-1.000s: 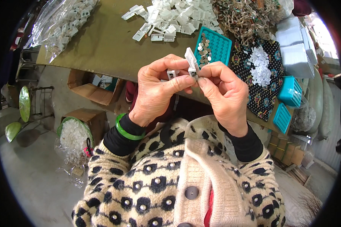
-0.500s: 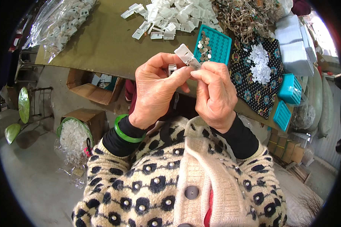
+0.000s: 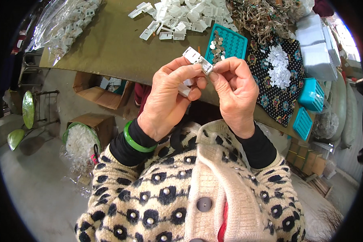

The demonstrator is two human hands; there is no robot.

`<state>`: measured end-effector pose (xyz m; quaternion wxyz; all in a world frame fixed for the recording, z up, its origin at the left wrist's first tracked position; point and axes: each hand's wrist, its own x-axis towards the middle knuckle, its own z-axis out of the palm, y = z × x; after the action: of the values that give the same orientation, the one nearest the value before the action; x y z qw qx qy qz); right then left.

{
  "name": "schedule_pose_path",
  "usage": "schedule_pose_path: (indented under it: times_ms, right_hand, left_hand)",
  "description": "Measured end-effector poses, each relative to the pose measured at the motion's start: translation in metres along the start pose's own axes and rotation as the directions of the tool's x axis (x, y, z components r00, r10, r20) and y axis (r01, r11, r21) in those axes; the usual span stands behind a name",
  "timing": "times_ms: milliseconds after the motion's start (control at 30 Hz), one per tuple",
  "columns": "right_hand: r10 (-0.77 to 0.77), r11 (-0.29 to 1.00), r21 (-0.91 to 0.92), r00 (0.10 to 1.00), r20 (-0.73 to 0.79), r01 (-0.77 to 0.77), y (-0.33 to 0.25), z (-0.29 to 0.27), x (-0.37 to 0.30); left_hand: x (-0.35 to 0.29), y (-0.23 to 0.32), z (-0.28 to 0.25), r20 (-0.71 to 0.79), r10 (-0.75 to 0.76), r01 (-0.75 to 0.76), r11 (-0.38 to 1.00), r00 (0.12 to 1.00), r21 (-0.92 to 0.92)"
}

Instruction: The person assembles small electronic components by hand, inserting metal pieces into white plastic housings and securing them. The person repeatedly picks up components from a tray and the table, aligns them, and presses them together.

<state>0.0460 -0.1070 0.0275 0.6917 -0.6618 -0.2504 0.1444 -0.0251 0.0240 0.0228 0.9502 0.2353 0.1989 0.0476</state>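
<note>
An unfolded white plastic case (image 3: 200,60) is pinched by the left hand (image 3: 167,90), a white piece (image 3: 184,89) curled in its fingers; the case's end is pinched by the right hand (image 3: 236,94).

An open white hinged case (image 3: 205,65) slants between left grip (image 3: 164,96) and right grip (image 3: 238,93).

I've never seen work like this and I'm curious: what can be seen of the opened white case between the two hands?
The small white case looks like plastic, its two shallow halves apparently hinged and folded open. It is held in the air by the table, slanting from upper left to lower right; something silvery, too small to identify, shows in its lower half. The left hand grips it; the right hand touches its lower end.
</note>
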Motion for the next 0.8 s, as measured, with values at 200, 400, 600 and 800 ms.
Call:
schedule_pose_path:
  times_ms: [200, 400, 600, 800]
  right_hand:
    - [0.406, 0.809, 0.409, 0.905, 0.130, -0.422, -0.007, -0.010, -0.004]
    - [0.498, 0.683, 0.506, 0.842, 0.205, -0.527, 0.002, -0.015, -0.018]
    - [0.214, 0.967, 0.118, 0.971, 0.110, -0.227, -0.006, -0.029, -0.016]
    - [-0.268, 0.771, -0.567, 0.955, 0.127, 0.291, 0.010, -0.043, 0.032]
  left_hand:
    - [-0.004, -0.005, 0.004, -0.099, 0.105, -0.087, 0.982, 0.990, 0.168]
    - [-0.015, -0.023, 0.008, 0.072, 0.496, -0.459, 0.727, 0.865, 0.511]
    - [-0.012, -0.014, 0.006, 0.018, 0.251, -0.246, 0.932, 0.968, 0.266]
    - [-0.011, -0.007, 0.001, -0.100, 0.079, -0.050, 0.965, 0.992, 0.259]
